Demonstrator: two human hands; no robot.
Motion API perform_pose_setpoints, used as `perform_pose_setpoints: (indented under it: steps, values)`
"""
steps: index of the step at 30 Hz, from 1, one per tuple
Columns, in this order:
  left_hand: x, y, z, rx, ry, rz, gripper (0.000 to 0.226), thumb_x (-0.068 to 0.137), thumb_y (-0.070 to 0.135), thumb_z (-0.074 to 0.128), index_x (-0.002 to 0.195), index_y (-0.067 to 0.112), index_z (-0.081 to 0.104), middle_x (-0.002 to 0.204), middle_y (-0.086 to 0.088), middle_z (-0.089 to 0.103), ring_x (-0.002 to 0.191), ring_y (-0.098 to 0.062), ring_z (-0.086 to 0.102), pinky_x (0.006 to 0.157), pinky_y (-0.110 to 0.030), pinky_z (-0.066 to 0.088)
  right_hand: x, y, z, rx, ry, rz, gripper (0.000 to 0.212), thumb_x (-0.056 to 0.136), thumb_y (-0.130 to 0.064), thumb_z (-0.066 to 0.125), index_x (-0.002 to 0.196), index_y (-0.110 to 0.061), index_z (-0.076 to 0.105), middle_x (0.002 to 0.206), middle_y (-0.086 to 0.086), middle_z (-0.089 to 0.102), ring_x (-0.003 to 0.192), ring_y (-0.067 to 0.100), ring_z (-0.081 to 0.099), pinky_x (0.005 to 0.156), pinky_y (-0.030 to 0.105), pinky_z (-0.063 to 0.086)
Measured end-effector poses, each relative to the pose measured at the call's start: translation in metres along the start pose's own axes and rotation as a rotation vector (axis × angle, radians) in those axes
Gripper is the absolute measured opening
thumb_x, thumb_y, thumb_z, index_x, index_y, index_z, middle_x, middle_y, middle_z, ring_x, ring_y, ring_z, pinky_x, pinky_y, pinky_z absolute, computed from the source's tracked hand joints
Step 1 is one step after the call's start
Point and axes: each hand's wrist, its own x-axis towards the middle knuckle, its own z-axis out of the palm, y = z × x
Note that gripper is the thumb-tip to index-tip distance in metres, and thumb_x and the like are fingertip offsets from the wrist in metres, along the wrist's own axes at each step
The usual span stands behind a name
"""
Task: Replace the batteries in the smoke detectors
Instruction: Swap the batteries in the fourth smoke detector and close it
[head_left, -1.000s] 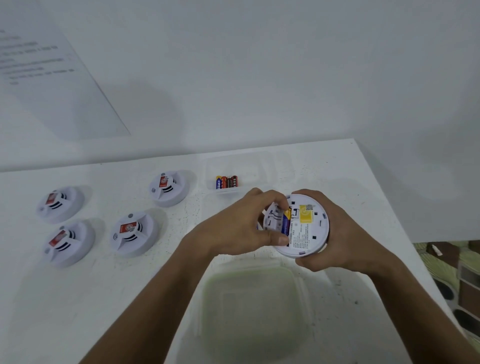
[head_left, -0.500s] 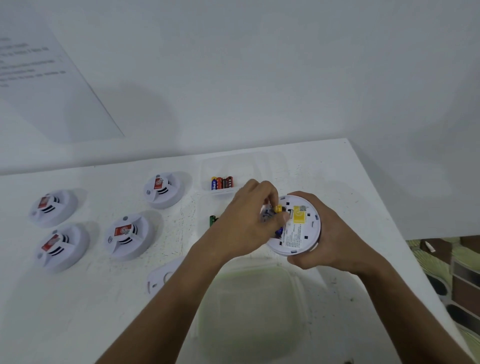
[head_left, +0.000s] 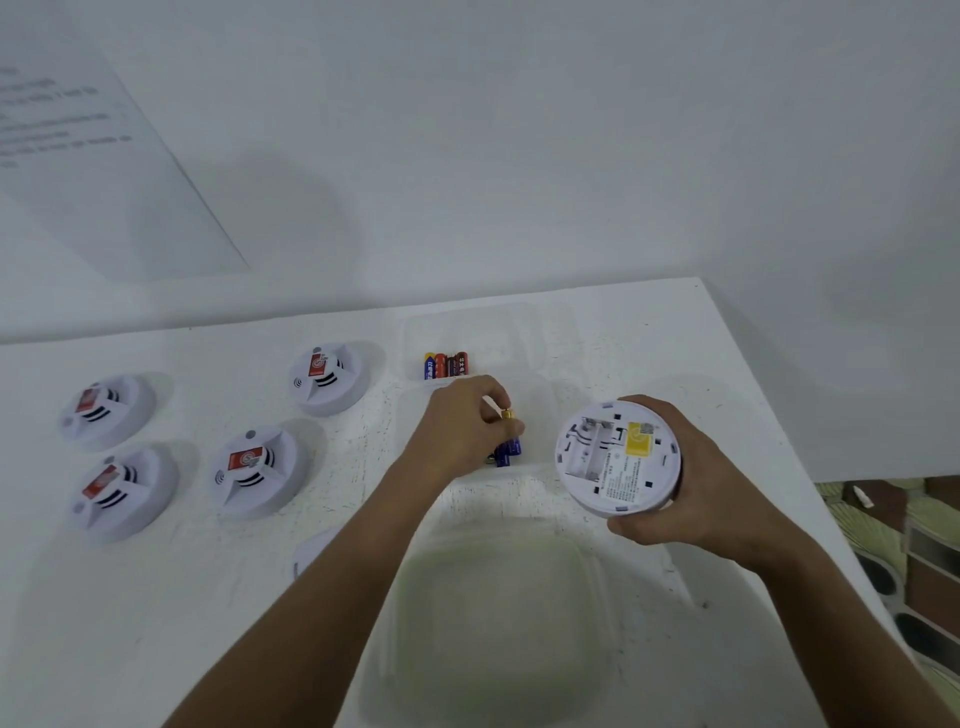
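No brand name can be read anywhere: the smoke detector (head_left: 618, 457) held in the right hand (head_left: 691, 488) shows its back, with a yellow sticker (head_left: 639, 441) and a white label of small print too fine to make out. Its battery bay, beside the sticker, stands open with no cells in it. The right hand's fingers curl round the detector's rim from behind and below, holding it tilted above the desk (head_left: 649, 332) near its right edge.

The left hand (head_left: 462, 431), apart from the detector and to its left, pinches blue batteries (head_left: 508, 441) with a gold end between thumb and curled fingertips, low over the desk; whether it holds one cell or two cannot be told.

Just beyond that hand, toward the far edge, a clear tray (head_left: 498, 332) holds a row of spare batteries (head_left: 447, 365), one blue and yellow, the others red and dark. Four more detectors (head_left: 254, 470) sit face up on the left part of the desk, each with a red sticker whose writing is blurred. A clear container (head_left: 498, 613) lies at the near edge between the forearms, and a white cover plate (head_left: 311, 553) shows beside the left forearm. A sheet with blurred lines of text (head_left: 67, 135) hangs on the wall behind
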Motion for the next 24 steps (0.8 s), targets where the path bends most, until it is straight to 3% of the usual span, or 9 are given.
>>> perform_pose_setpoints:
  steps: [7, 14, 18, 22, 24]
  values:
    - [0.009, -0.006, 0.006, 0.244, -0.008, 0.045, 0.020, 0.086, 0.031, 0.069, 0.098, 0.015, 0.068, 0.073, 0.009, 0.056, 0.063, -0.005, 0.053, 0.054, -0.012, 0.038, -0.002, 0.000, 0.001, 0.009, -0.002, 0.004, 0.091, 0.053, -0.011, 0.086, 0.133, -0.027, 0.046, 0.120, -0.016, 0.060, 0.116, 0.007, 0.059, 0.089, 0.017, 0.052]
    - [0.010, 0.005, -0.023, 0.152, 0.148, 0.102, 0.023, 0.087, 0.039, 0.067, 0.100, 0.020, 0.067, 0.084, 0.006, 0.065, 0.070, -0.001, 0.058, 0.063, -0.013, 0.041, -0.001, -0.003, -0.002, 0.011, -0.010, -0.006, 0.092, 0.054, -0.011, 0.087, 0.134, -0.026, 0.045, 0.122, -0.017, 0.059, 0.118, 0.007, 0.057, 0.089, 0.015, 0.051]
    - [0.043, 0.006, -0.045, 0.139, 0.214, 0.060, 0.027, 0.087, 0.033, 0.069, 0.104, 0.013, 0.065, 0.085, 0.000, 0.068, 0.070, -0.009, 0.060, 0.053, -0.013, 0.039, 0.001, -0.007, 0.000, 0.020, -0.027, -0.018, 0.092, 0.053, -0.008, 0.086, 0.134, -0.026, 0.046, 0.121, -0.016, 0.059, 0.117, 0.007, 0.058, 0.088, 0.016, 0.051]
    - [0.078, -0.001, -0.054, 0.225, 0.155, 0.010, 0.034, 0.082, 0.026, 0.075, 0.111, 0.009, 0.065, 0.100, -0.009, 0.065, 0.065, -0.017, 0.057, 0.063, -0.026, 0.047, 0.002, -0.005, 0.003, 0.025, -0.032, -0.035, 0.092, 0.053, -0.006, 0.086, 0.134, -0.024, 0.046, 0.122, -0.013, 0.060, 0.118, 0.011, 0.058, 0.088, 0.017, 0.052]
    - [0.088, 0.000, -0.057, 0.316, 0.049, -0.029, 0.039, 0.079, 0.023, 0.079, 0.113, 0.009, 0.065, 0.095, -0.008, 0.065, 0.066, -0.021, 0.060, 0.063, -0.029, 0.051, 0.002, -0.003, 0.003, 0.029, -0.034, -0.043, 0.092, 0.052, -0.007, 0.086, 0.133, -0.023, 0.045, 0.122, -0.015, 0.060, 0.118, 0.010, 0.058, 0.087, 0.016, 0.051]
